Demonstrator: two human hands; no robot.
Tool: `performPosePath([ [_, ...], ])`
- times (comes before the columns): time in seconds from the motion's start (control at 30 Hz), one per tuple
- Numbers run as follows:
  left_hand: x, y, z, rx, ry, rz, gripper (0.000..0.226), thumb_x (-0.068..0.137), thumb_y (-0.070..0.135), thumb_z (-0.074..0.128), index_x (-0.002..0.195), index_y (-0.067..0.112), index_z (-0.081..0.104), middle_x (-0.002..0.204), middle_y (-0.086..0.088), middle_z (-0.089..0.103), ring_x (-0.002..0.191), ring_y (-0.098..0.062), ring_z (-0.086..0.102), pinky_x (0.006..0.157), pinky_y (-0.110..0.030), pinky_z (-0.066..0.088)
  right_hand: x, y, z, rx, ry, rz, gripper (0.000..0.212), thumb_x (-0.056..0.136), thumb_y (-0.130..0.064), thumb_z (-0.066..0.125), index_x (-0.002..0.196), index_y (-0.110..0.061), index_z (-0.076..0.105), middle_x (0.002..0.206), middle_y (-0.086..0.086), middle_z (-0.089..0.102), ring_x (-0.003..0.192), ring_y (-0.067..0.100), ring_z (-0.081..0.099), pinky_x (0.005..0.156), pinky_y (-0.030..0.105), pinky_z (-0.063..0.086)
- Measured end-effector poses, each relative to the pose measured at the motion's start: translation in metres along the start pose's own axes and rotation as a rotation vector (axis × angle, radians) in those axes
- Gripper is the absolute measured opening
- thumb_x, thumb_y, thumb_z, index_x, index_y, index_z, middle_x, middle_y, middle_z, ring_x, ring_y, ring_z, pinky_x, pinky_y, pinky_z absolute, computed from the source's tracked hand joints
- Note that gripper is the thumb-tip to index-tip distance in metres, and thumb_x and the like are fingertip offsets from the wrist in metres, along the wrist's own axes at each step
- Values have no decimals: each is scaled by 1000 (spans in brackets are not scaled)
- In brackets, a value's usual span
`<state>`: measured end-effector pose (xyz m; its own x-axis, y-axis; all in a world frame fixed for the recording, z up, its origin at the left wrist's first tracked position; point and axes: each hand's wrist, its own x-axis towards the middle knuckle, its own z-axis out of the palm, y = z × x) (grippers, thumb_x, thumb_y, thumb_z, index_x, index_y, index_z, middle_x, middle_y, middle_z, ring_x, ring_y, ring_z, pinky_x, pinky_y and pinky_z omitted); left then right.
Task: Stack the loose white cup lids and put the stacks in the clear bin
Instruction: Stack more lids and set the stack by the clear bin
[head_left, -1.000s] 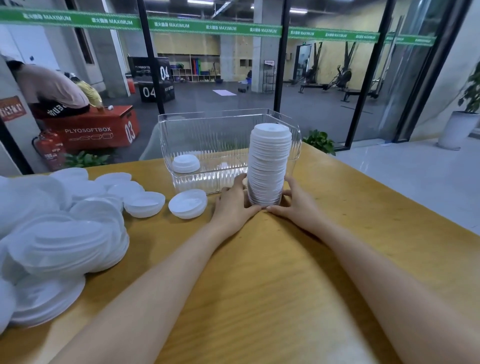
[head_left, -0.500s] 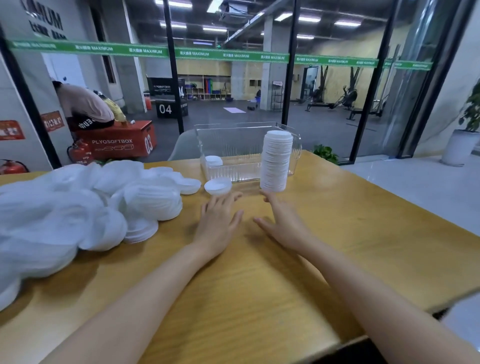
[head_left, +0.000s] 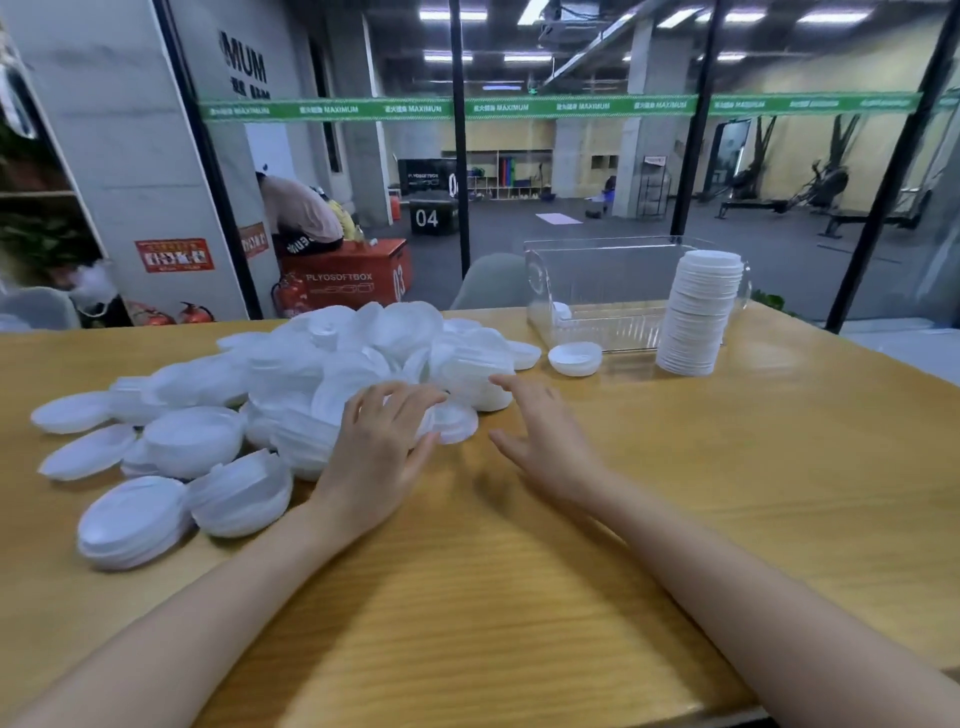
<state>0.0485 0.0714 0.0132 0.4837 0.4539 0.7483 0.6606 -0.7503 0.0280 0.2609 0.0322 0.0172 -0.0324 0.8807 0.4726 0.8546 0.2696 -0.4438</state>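
Observation:
A big heap of loose white cup lids (head_left: 291, 384) covers the left half of the wooden table (head_left: 727, 467). A tall stack of lids (head_left: 698, 312) stands upright on the table, right in front of the clear bin (head_left: 613, 280). One lid (head_left: 562, 310) lies inside the bin at its left end. A single upturned lid (head_left: 575, 358) sits just before the bin. My left hand (head_left: 379, 447) reaches onto the heap's near edge, fingers loosely spread over lids. My right hand (head_left: 540, 436) hovers open beside the heap, holding nothing.
Behind the table a grey chair back (head_left: 488, 283) shows. A glass wall with black posts (head_left: 460, 156) runs along the far edge. The table's right edge (head_left: 883, 343) drops off to a pale floor.
Both hands let go of the tall stack and moved left to the heap. The view swung left, so the stack and bin now sit at the right.

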Motion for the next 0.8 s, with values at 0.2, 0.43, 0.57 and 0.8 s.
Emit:
performPosePath([
  [0.2, -11, -38, 8, 117, 51, 118, 34, 88, 25, 52, 121, 20, 53, 125, 2, 60, 115, -23, 50, 98, -39, 34, 27, 11, 15, -120, 162, -98, 69, 82, -28, 74, 144, -22, 42, 137, 5, 43, 121, 25, 39, 101, 37, 39],
  [0.43, -12, -48, 8, 78, 1, 35, 36, 87, 27, 53, 123, 22, 54, 128, 3, 59, 118, -21, 47, 101, -37, 30, 72, 14, 32, -172, 73, -72, 81, 78, -27, 76, 148, -27, 35, 150, 0, 37, 132, 24, 33, 106, 40, 30],
  [0.57, -17, -49, 6, 52, -32, 16, 36, 89, 31, 50, 124, 23, 53, 128, 2, 59, 117, -20, 49, 101, -36, 31, 74, 20, 21, 128, 53, 25, 71, 79, -26, 74, 140, -32, 39, 122, 0, 62, 112, 25, 57, 94, 42, 45],
  [0.8, -20, -41, 4, 12, -68, -22, 39, 89, 33, 49, 127, 25, 50, 135, 1, 54, 123, -23, 49, 103, -41, 34, 34, 38, -27, 609, -22, 299, 21, 93, -35, 64, 112, -26, 58, 96, -5, 69, 76, 6, 65, 67, 22, 52],
])
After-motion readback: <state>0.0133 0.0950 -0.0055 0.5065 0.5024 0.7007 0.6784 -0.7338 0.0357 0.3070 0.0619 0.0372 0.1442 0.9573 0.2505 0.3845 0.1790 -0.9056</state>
